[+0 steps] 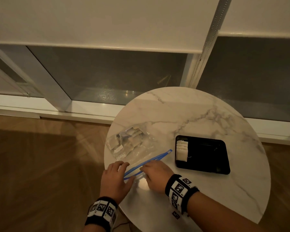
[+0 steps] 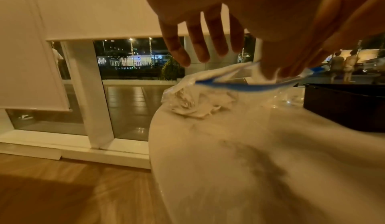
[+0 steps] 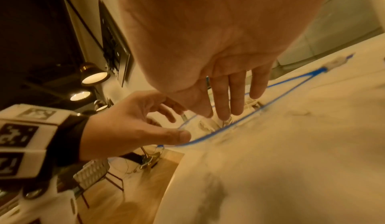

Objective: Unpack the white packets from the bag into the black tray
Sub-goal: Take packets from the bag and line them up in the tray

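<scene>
A clear bag (image 1: 132, 148) with a blue zip strip (image 1: 151, 160) lies on the left of the round marble table (image 1: 191, 114), and several white packets (image 1: 129, 138) are bunched at its far end. The black tray (image 1: 208, 154) sits to the right with white packets (image 1: 182, 150) stacked at its left end. My left hand (image 1: 126, 171) holds the near-left end of the bag's mouth, thumb on the zip strip (image 3: 208, 138). My right hand (image 1: 144, 170) reaches into the mouth with straight fingers (image 3: 235, 99), and the tips touch white packets inside.
The bag sits close to the table's left edge, with wooden floor (image 1: 40, 164) below. Window frames and a lowered blind (image 1: 107, 22) rise behind the table. Bare marble lies between me and the tray, and beyond it.
</scene>
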A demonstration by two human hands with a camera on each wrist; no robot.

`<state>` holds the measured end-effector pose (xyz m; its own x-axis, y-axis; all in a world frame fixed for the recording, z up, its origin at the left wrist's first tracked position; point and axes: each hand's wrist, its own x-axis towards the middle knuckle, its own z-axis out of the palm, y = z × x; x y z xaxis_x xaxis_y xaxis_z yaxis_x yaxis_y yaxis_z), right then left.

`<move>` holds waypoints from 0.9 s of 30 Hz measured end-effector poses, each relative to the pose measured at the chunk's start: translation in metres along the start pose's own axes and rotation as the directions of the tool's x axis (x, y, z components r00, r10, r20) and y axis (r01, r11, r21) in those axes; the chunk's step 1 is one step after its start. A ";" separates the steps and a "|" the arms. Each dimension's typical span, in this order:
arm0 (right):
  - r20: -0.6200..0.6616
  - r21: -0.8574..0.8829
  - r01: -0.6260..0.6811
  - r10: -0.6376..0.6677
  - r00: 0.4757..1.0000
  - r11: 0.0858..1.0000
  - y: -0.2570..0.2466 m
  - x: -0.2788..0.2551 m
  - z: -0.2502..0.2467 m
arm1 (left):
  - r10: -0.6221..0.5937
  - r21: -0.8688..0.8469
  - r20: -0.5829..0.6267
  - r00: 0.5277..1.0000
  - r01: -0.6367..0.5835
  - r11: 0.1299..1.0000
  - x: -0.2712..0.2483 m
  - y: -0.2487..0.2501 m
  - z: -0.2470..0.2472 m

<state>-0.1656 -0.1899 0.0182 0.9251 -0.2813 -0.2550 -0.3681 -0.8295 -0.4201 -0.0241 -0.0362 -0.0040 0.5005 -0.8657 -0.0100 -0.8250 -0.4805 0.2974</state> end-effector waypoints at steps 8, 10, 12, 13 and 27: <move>-0.022 -0.145 -0.029 0.026 0.999 0.989 -0.015 0.024 0.007 | 0.009 -0.152 -0.039 0.999 -0.015 0.988 0.021 -0.008 -0.009; 0.020 -0.163 -0.079 0.083 0.996 0.983 -0.016 0.027 0.007 | 0.007 -0.171 -0.029 1.000 -0.011 0.985 0.026 -0.010 -0.010; 0.054 -0.187 -0.100 0.112 0.992 0.977 -0.016 0.030 0.009 | 0.008 -0.172 -0.017 1.000 -0.011 0.985 0.030 -0.013 -0.013; 0.071 -0.195 -0.109 0.125 0.990 0.975 -0.016 0.032 0.009 | 0.014 -0.164 -0.011 1.000 -0.015 0.986 0.032 -0.014 -0.015; 0.299 -0.163 -0.335 0.370 0.880 0.928 -0.012 0.040 0.015 | -0.102 0.113 0.378 0.920 0.064 0.992 0.036 -0.004 -0.006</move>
<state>-0.1251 -0.1835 -0.0003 0.6496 -0.4098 -0.6404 -0.6362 -0.7542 -0.1627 -0.0007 -0.0645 0.0003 0.4458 -0.8003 -0.4010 -0.8155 -0.5478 0.1868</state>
